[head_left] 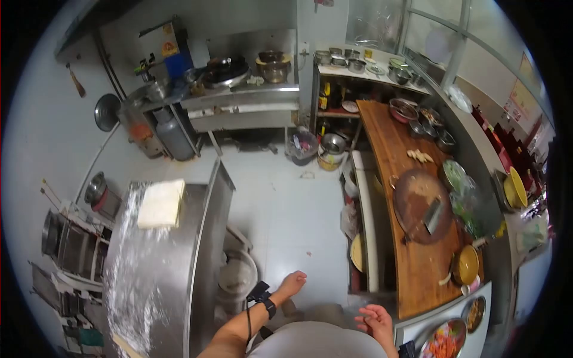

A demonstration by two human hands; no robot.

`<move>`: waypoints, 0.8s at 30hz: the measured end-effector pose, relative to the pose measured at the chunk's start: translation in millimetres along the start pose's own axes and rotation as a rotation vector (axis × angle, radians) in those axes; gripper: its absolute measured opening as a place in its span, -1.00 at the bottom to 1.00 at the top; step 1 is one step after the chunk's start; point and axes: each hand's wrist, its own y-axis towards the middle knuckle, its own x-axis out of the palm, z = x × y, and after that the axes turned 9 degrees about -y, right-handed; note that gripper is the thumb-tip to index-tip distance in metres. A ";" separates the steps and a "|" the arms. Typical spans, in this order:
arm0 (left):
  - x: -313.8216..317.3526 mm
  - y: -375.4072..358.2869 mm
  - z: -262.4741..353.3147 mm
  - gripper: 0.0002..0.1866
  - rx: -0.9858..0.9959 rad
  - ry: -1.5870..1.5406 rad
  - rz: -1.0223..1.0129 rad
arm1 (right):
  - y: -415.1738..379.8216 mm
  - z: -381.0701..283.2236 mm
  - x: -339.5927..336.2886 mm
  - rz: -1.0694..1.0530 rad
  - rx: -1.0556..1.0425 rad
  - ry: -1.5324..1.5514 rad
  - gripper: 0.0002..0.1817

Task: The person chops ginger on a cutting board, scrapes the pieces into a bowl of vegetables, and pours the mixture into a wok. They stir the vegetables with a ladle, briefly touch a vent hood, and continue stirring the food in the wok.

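My left hand is in front of my body above the tiled floor, its fingers curled in and nothing seen in it. A black band sits on that wrist. My right hand is low at the right, fingers bent and apart, holding nothing. It is nearest the front corner of the wooden counter. On the counter lies a round chopping board with a cleaver on it. Closest to my left hand is the steel table. On its far end rests a stack of pale flat sheets.
A large pot stands beside the steel table. A yellow bowl and a bowl of cut orange vegetables are at right. The stove is at the back, with a bin on the floor near it. Tiled floor runs between.
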 end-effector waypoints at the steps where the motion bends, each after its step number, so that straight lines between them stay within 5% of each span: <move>1: -8.8 26.2 15.5 -0.80 0.005 0.016 0.008 | 21.8 -8.6 4.6 -0.013 -0.005 0.012 -0.68; 7: -48.8 164.4 75.9 -0.82 -0.058 -0.004 -0.141 | 171.6 -70.4 33.7 0.050 0.028 0.039 -0.70; 11: -89.0 252.8 115.3 -0.83 -0.122 -0.008 -0.007 | 298.5 -166.2 77.5 -0.166 -0.080 0.043 -0.71; 14: -125.3 323.2 148.0 -0.83 0.074 0.001 0.020 | 378.9 -243.6 124.4 -0.232 -0.174 0.007 -0.71; 24: -261.5 538.8 166.8 -0.76 0.110 -0.111 0.070 | 552.4 -342.2 285.5 -0.322 -0.128 -0.221 -0.73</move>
